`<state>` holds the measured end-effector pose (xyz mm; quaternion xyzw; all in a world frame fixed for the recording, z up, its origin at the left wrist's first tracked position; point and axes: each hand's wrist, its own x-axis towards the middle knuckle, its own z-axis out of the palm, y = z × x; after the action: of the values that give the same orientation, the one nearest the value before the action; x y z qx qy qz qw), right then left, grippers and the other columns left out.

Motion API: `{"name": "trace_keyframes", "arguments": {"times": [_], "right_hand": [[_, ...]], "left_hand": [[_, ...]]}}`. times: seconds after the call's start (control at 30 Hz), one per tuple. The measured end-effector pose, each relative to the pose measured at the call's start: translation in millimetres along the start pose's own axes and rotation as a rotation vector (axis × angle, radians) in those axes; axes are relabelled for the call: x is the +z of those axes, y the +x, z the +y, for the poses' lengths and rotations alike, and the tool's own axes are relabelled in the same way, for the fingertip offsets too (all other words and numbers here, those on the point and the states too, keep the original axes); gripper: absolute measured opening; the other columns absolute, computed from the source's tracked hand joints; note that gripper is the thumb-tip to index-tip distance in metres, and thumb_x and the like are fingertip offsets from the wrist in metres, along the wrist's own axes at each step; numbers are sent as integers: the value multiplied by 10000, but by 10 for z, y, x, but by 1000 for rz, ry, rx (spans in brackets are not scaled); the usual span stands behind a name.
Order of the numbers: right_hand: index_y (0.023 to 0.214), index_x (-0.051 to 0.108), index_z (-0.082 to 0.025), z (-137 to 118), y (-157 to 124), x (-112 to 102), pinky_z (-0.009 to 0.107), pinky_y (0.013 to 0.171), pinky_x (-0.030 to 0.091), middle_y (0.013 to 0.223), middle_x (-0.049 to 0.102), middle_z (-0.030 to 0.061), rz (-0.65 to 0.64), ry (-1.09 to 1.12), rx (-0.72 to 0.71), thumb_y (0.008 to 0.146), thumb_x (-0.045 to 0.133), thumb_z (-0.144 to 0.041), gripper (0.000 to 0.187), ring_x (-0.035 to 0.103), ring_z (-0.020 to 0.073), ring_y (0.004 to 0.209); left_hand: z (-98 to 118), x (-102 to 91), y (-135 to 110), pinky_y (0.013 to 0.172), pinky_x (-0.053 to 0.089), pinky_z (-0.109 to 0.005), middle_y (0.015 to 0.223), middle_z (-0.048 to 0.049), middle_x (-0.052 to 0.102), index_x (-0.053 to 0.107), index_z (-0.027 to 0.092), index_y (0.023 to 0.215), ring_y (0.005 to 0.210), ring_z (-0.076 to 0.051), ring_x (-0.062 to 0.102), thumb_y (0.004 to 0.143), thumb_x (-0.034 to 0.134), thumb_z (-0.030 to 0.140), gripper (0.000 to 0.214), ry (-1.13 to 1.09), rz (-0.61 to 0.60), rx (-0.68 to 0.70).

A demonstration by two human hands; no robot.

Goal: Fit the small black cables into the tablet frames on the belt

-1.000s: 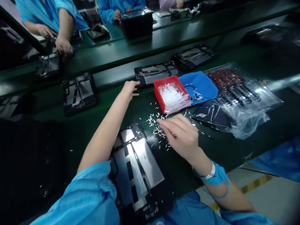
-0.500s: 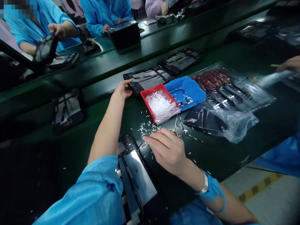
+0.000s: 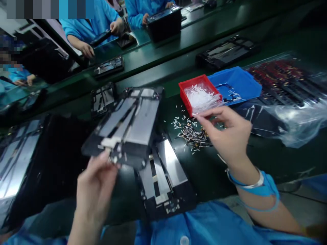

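Observation:
My left hand (image 3: 95, 177) grips the near edge of an opened tablet (image 3: 138, 115), its silvery battery panels facing up. The tablet is raised and tilted above the bench, partly overlapping a second opened tablet (image 3: 173, 163) that lies in front of me. My right hand (image 3: 227, 132) is closed in a pinch at the near edge of a red tray (image 3: 187, 102); whatever its fingertips may hold is too small to make out. White little tubes in a clear bag (image 3: 201, 97) fill that tray. Below the pinch lies a pile of thin cables and loose tubes (image 3: 191, 134).
Beside the red tray stands a blue tray (image 3: 245, 83) with dark cables. Plastic bags (image 3: 296, 119) of parts lie at right. A tall stack of tablets (image 3: 48, 173) rises at left. Another tablet (image 3: 227, 51) lies behind the trays. Co-workers in blue (image 3: 102, 17) sit across the bench.
My left hand has taken the tablet from behind the red tray and swung it left and towards me. My right hand has moved up to the red tray's edge. The view has shifted left.

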<state>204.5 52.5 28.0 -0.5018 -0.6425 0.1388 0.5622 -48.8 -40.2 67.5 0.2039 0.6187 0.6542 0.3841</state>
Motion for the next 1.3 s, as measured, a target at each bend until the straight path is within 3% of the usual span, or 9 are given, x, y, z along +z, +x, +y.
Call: {"name": "trace_keyframes", "arguments": {"times": [0.1, 0.27, 0.4, 0.57, 0.7, 0.83, 0.93, 1.1, 1.3], "right_hand": [[733, 632, -248, 14, 14, -2, 312, 580, 482, 743, 695, 7, -4, 131, 137, 754, 706, -185, 99, 641, 181, 702], [680, 618, -248, -6, 8, 72, 338, 608, 458, 697, 646, 18, -95, 390, 253, 671, 768, -227, 151, 591, 175, 664], [658, 610, -230, -276, -142, 187, 276, 492, 399, 653, 623, -11, -303, 513, 385, 579, 809, -237, 213, 564, 139, 597], [813, 631, -191, -720, -474, 409, 261, 532, 447, 650, 644, -25, -746, 551, 543, 612, 779, -237, 253, 584, 114, 568], [806, 621, -176, -868, -666, 663, 255, 549, 446, 627, 638, -21, -917, 469, 532, 660, 696, -167, 165, 583, 107, 570], [810, 626, -172, -861, -747, 856, 241, 545, 439, 630, 630, -26, -901, 369, 479, 674, 669, -144, 146, 579, 100, 581], [822, 629, -168, -846, -761, 915, 236, 543, 433, 626, 631, -26, -885, 295, 429, 684, 657, -141, 143, 579, 101, 588], [826, 637, -161, -868, -753, 925, 227, 527, 422, 629, 633, -23, -881, 211, 360, 700, 640, -129, 130, 570, 96, 585], [756, 661, -170, -873, -665, 932, 243, 544, 458, 693, 681, 9, -921, 142, 307, 738, 666, -180, 21, 613, 119, 625]], "left_hand": [[-382, -437, -708, 589, 549, -197, 765, 6, 690, 664, 201, 746, 659, -127, 646, 694, 765, 204, 114, -31, 99, -94], [-845, -541, -1362, 743, 553, -206, 784, 55, 700, 668, 269, 945, 765, -126, 681, 608, 870, 289, 394, -114, 156, -293], [-977, -643, -1450, 684, 566, -295, 917, -84, 737, 686, 171, 1017, 714, -196, 698, 625, 856, 406, 488, -130, -278, -518], [-871, -967, -1368, 796, 557, -348, 1226, -152, 650, 635, 203, 1214, 1078, -281, 652, 828, 691, 394, 435, -87, -857, -699], [-641, -1156, -1130, 844, 543, -314, 1031, -74, 730, 705, 234, 1082, 958, -209, 688, 878, 638, 303, 226, 174, -1075, -237], [-600, -1211, -732, 794, 550, -308, 1001, -102, 714, 655, 167, 1097, 921, -206, 678, 876, 560, 156, 241, 474, -757, 607], [-712, -1189, -460, 871, 529, -389, 1192, -187, 632, 587, 119, 1209, 1086, -280, 618, 828, 600, 146, 382, 825, -547, 991], [-825, -1142, -279, 840, 515, -403, 1291, -227, 572, 573, 110, 1264, 1160, -331, 576, 880, 555, 265, 415, 1094, -592, 1137], [-858, -1135, -275, 813, 490, -374, 1261, -241, 592, 570, 81, 1250, 1154, -326, 580, 884, 556, 250, 403, 1083, -596, 1155]]}}
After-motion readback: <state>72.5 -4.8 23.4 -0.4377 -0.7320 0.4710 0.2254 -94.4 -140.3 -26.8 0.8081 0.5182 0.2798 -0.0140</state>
